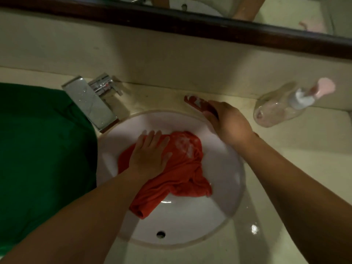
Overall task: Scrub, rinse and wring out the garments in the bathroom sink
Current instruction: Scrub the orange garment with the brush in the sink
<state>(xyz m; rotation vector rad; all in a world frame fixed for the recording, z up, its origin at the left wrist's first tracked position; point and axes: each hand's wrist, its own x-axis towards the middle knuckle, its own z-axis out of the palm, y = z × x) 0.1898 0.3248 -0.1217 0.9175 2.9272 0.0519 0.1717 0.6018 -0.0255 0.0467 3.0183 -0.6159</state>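
**Entry: scrub stage, one garment in the basin**

Sink (190, 221): white, set in a pale counter (304, 159). Red garment (182, 168) lies bunched inside, sudsy at its far end. Left hand (150, 155) presses it flat, fingers spread. Right hand (226, 121), at the far rim, grips a dark-red object (196, 102), possibly a brush; blurred. Likely next: carry it onto the suds. Green garment (42, 149) waits left. Beyond: tap (91, 103), toppled pump bottle (282, 107), mirror (285, 8).

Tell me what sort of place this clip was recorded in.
Most likely a bathroom vanity: a round white ceramic basin sunk in a beige countertop, a square chrome tap at its rim, and a dark-framed mirror above.
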